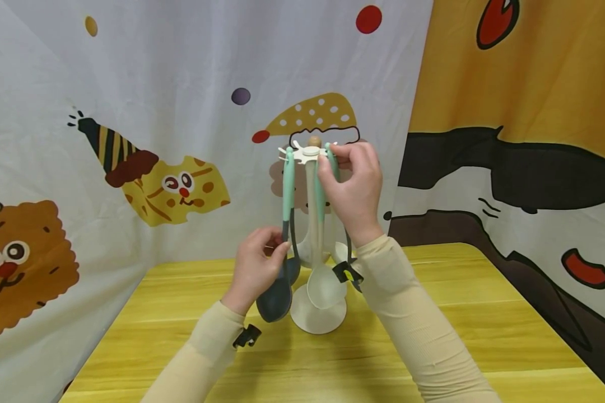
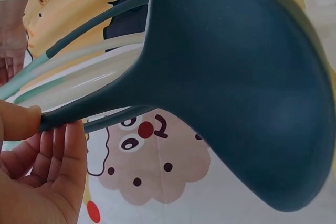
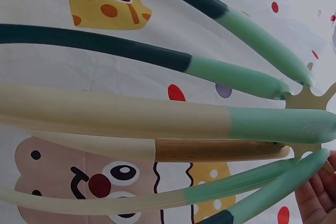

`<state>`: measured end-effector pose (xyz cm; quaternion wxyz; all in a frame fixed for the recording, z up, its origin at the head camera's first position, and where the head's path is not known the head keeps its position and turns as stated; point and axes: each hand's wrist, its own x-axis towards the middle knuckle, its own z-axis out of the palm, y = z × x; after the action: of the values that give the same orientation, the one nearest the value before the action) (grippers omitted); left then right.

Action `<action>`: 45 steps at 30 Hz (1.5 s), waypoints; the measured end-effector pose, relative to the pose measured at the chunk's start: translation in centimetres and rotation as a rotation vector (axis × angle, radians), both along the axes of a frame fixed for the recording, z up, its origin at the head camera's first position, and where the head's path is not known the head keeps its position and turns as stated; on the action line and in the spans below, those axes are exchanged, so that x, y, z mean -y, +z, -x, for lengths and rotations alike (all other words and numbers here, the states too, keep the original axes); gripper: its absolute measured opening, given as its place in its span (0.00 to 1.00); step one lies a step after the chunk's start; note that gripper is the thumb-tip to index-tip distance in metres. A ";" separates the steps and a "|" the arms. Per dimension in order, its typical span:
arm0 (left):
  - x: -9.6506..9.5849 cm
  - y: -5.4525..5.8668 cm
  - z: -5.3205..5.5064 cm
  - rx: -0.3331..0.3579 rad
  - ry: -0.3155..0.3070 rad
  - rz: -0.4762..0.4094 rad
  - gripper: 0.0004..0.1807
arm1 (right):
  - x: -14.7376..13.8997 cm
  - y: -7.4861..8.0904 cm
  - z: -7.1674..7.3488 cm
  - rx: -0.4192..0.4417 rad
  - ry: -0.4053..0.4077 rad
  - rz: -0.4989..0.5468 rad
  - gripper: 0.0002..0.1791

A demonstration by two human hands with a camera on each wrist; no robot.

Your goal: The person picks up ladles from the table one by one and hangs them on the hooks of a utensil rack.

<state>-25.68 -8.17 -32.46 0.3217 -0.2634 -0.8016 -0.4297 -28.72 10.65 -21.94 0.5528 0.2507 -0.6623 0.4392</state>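
A white rotating utensil rack (image 1: pixel 319 324) stands on the table, cooking utensils with mint-green handle ends hanging from its hooked top (image 1: pixel 302 154). My left hand (image 1: pixel 256 266) pinches the dark neck of a dark blue cooking spoon (image 1: pixel 274 302), whose broad head fills much of the left wrist view. The spoon's green end (image 1: pixel 288 173) is up at a hook. At the rack's top, my right hand (image 1: pixel 355 179) pinches the green end of another dark-shafted utensil (image 3: pixel 283 184) close to its hook. The right wrist covers most of that utensil's head.
A cream spoon (image 1: pixel 326 288) hangs at the front of the rack, and a second dark utensil (image 1: pixel 293 270) hangs behind the left hand's spoon. More pale utensil heads show behind. The wood-grain table (image 1: pixel 181 336) ends at a cartoon-printed cloth (image 1: pixel 191 84).
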 end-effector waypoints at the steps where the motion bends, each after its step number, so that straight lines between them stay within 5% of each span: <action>1: -0.1 -0.1 0.0 0.001 0.000 -0.004 0.05 | 0.0 0.0 0.0 0.000 0.001 0.000 0.13; 30: -0.8 -0.6 0.3 0.045 0.020 0.027 0.08 | 0.0 0.1 -0.1 0.034 0.008 -0.002 0.13; 38: -0.9 -0.6 0.2 0.089 0.017 0.063 0.09 | -0.2 -0.2 -0.2 0.074 0.081 0.009 0.14; 45: -0.8 -0.9 0.3 0.062 0.007 0.081 0.11 | -1.1 -0.9 -0.5 0.115 0.119 -0.041 0.19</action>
<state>-26.01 -7.35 -33.40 0.2871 -0.2598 -0.8289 -0.4038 -28.19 11.70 -22.79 0.4816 0.2755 -0.6857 0.4711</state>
